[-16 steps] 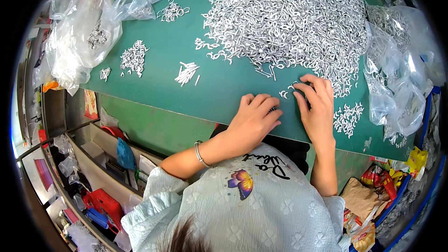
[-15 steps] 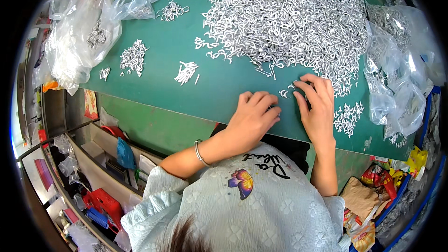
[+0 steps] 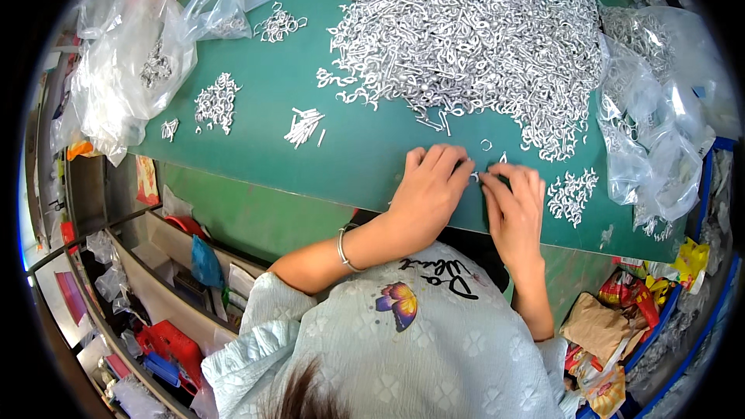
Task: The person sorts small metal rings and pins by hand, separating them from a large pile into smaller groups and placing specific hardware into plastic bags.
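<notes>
Together at the green worktop [image 3: 365, 147] edge, your left hand [image 3: 431, 190] and right hand [image 3: 514, 206] pinch one small metal hook [image 3: 475, 176], the heap of hooks [image 3: 473, 31] lying just beyond for easy reach.

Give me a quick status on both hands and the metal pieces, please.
Left hand and right hand palms down at the table's near edge, fingertips meeting over a small metal piece. Grip hidden. Big pile of metal hooks just beyond.
</notes>
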A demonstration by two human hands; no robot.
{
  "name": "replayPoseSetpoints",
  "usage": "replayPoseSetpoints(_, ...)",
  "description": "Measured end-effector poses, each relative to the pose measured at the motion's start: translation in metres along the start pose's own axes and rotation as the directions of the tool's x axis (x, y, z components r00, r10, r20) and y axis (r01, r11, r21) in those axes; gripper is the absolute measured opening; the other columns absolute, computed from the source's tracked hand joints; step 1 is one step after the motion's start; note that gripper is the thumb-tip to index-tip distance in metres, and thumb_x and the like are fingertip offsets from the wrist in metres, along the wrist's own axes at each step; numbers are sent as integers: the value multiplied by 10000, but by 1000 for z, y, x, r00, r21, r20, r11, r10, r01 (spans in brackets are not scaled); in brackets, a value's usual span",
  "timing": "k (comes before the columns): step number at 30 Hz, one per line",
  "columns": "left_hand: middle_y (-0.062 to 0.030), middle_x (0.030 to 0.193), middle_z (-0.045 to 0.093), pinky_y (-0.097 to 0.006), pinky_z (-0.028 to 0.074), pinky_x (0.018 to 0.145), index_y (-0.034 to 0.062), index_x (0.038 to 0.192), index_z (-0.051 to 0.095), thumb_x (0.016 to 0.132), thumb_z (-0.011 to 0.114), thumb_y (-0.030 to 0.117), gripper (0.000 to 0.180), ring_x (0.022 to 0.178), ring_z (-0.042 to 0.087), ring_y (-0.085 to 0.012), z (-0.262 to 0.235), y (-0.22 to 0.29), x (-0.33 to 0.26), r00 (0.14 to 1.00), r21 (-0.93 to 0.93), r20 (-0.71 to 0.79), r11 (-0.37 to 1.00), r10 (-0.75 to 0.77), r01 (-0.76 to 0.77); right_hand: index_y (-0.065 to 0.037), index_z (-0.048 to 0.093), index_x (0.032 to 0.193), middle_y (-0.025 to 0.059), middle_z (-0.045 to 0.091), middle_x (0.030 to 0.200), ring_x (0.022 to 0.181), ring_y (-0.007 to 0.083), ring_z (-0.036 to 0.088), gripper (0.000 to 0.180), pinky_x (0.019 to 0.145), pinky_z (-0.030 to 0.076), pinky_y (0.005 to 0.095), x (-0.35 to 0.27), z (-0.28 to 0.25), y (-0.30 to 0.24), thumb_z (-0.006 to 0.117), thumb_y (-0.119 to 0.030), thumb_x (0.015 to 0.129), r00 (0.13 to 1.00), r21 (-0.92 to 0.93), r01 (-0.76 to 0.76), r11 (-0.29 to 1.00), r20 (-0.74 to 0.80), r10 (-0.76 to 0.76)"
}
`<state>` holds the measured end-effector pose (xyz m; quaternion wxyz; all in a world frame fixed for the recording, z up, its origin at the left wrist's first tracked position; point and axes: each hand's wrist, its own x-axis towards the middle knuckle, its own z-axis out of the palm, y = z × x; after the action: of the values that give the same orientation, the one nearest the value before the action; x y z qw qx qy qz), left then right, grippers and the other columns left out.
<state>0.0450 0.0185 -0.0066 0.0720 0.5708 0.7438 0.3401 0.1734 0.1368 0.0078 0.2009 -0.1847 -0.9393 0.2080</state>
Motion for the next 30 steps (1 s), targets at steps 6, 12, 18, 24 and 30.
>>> replayPoseSetpoints(6,-113,1132,561,-395,388,865,8,1158,584,807,667,21,360,1026,541,-285,1,5,4,996,-99,54,993,74,-69,-15,686,983,92,617,1001,880,272,546,223,774,426,372,3,-2,13,685,36,766,994,32,-71,997,-83,74)
replayPoseSetpoints(12,-126,1014,612,-360,479,775,2,1114,614,845,651,14,272,913,611,-282,-14,15,-8,1000,-302,13,953,-3,7,-16,692,990,94,609,991,880,279,547,246,761,441,375,-10,-13,6,697,45,752,981,54,-149,987,-117,155)
replayPoseSetpoints(18,-92,1023,672,-268,522,757,-19,1153,637,997,527,122,237,877,650,-148,-4,5,-55,564,-595,787,64,248,801,-19,685,1042,85,640,1084,978,294,569,276,805,439,394,-10,1,-4,705,-6,767,998,106,49,993,30,-52)
replayPoseSetpoints(24,-282,1288,541,-402,434,1073,-50,1368,434,1031,439,296,483,1202,567,-315,48,-20,-72,541,-401,836,-571,91,717,-5,671,1072,79,649,1150,1039,287,565,301,865,417,406,-21,2,-8,693,-11,772,998,24,59,998,-2,-59)
replayPoseSetpoints(30,-286,1363,478,-444,374,1124,-58,1354,429,1032,390,398,560,1259,515,-341,58,-11,-61,608,-269,778,-791,157,549,32,661,1100,113,619,1256,1245,322,523,296,1024,366,457,-47,2,-12,658,-54,817,996,35,68,997,58,-70)
